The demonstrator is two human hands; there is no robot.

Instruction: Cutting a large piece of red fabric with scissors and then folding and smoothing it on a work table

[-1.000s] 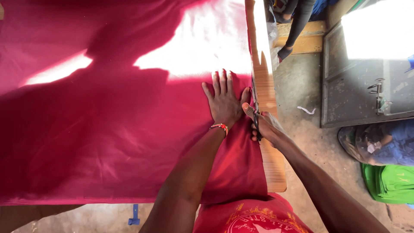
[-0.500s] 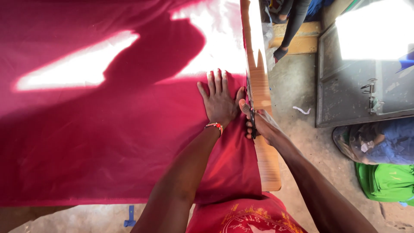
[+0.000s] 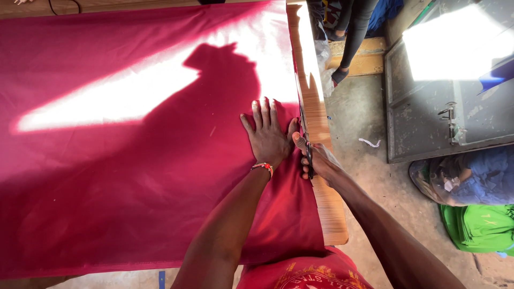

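Observation:
A large crimson cloth (image 3: 134, 160) lies spread over a wooden table (image 3: 326, 208). My left hand (image 3: 267, 136) presses flat on the cloth near its right edge, fingers spread, a red bracelet on the wrist. My right hand (image 3: 316, 160) grips dark scissors (image 3: 306, 144) whose blades run along the cloth's right edge, just beside my left thumb. The blade tips point away from me along the table's side.
A grey metal door (image 3: 450, 80) stands to the right of the table, above a concrete floor (image 3: 364, 123). Green fabric (image 3: 482, 227) and a blue bundle (image 3: 471, 176) lie at the lower right. Another person's legs (image 3: 353, 37) stand at the top.
Both hands and the scissors have crept slightly forward along the cloth's right edge. My head's shadow and the sunlit patch have shifted across the cloth.

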